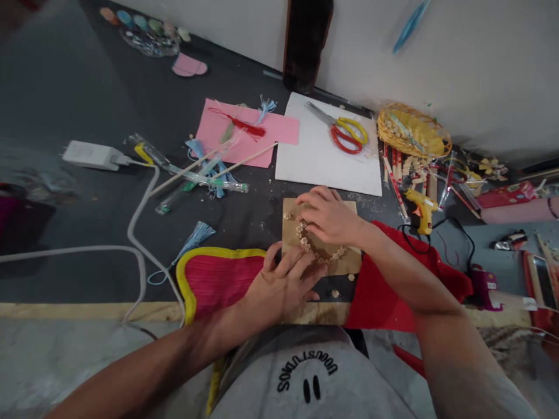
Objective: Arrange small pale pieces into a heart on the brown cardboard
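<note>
A square brown board (353, 265) lies near the table's front edge. On it, small beige flower-shaped pieces (304, 240) form a curved line. My left hand (283, 279) rests over the lower left of the board, fingers bent and apart, fingertips beside the lower flowers. From the right, my right hand (329, 216) reaches over the upper part of the curve, its fingers spread and touching the board or the pieces; what lies beneath them is hidden. One loose flower (287, 216) sits at the board's upper left. Another flower (335, 293) lies on the table below it.
Scissors (345, 132) rest on a white board (301, 163) behind. To the right are a yellow glue gun (421, 209), a wicker basket (443, 142) and red cloth (384, 291). Tassels (198, 235), sticks and a white cable (144, 233) lie left, beside a yellow-edged pink pad (222, 276).
</note>
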Demonstrator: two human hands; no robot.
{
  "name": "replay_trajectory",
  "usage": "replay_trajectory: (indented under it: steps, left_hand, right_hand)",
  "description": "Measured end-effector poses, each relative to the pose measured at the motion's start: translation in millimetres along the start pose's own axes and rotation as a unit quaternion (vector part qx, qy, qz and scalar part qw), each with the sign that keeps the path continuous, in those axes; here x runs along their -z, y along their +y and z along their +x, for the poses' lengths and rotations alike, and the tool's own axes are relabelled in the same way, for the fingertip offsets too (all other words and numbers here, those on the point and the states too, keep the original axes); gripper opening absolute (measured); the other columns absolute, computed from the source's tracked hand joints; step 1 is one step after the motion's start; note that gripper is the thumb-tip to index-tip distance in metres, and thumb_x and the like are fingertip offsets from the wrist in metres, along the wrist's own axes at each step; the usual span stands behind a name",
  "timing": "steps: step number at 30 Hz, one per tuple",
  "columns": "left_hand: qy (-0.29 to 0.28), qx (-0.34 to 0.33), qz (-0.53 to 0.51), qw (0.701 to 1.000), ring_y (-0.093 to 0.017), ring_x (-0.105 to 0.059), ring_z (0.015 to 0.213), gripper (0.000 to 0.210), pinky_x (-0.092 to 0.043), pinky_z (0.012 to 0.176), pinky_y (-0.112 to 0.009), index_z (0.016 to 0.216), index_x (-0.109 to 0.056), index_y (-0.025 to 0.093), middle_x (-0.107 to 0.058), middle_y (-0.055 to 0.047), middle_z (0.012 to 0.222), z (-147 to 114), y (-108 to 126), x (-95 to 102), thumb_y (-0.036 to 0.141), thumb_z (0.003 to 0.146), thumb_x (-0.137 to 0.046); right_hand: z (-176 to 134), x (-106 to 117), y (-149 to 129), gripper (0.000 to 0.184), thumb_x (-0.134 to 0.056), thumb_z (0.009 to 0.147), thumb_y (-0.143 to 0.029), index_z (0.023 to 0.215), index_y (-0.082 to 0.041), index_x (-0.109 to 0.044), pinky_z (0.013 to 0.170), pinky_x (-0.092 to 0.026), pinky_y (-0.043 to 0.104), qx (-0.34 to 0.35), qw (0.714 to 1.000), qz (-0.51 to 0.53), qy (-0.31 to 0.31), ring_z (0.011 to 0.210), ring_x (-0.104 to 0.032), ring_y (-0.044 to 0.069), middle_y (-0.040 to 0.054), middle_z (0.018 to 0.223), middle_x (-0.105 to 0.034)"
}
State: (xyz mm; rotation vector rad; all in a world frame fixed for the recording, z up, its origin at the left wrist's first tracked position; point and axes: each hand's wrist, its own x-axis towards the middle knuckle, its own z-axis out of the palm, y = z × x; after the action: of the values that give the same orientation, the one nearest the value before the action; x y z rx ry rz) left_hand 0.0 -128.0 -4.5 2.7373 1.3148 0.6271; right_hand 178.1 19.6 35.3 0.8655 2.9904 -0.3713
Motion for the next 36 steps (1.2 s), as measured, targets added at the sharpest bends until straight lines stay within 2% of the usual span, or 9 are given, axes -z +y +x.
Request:
replay_trajectory:
  steps: [7,18,27,36]
  left_hand:
    - [-0.006,-0.002,-0.001,1.0,-0.028,-0.048,0.122,0.052,-0.025,0.118,-0.051,0.128,-0.069,0.036,-0.064,-0.004,0.122,-0.2,0.2,0.9,0.059,0.081,-0.077]
    - [0.014,-0.013,0.004,1.0,-0.028,-0.049,0.121,0.046,-0.018,0.123,-0.052,0.125,-0.071,0.035,-0.064,-0.006,0.121,0.4,-1.2,-0.9,0.059,0.086,-0.072]
    - [-0.007,-0.005,0.015,1.0,-0.026,-0.05,0.122,0.045,-0.017,0.126,-0.051,0.127,-0.069,0.036,-0.065,-0.001,0.12,1.6,0.2,4.2,0.06,0.089,-0.069]
    - [-0.016,-0.014,0.027,0.999,-0.028,-0.046,0.124,0.051,-0.023,0.12,-0.053,0.131,-0.068,0.038,-0.065,-0.005,0.126,-2.0,-1.1,-0.6,0.065,0.088,-0.067]
  right_hand:
    - [0.4,-1.3,0.1,0.013,-0.062,0.096,-0.023,0.105,-0.023,-0.071,0.098,-0.039,0.05,0.007,1.0,-0.02,0.002,0.126,-0.041,0.033,0.0097,0.138,-0.058]
    - [-0.7,-2.1,1.7,0.015,-0.06,0.097,-0.023,0.108,-0.022,-0.07,0.098,-0.04,0.05,0.008,0.999,-0.042,-0.001,0.125,-0.043,0.031,0.0079,0.137,-0.062]
    - [-2.0,0.4,1.7,0.02,-0.061,0.095,-0.021,0.112,-0.023,-0.07,0.098,-0.039,0.05,0.031,0.999,-0.012,0.007,0.126,-0.043,0.031,0.0088,0.138,-0.061]
    - [2.0,-6.4,1.7,0.015,-0.061,0.095,-0.021,0.106,-0.023,-0.072,0.095,-0.036,0.048,0.063,0.998,-0.013,0.017,0.124,-0.042,0.032,0.0079,0.136,-0.062]
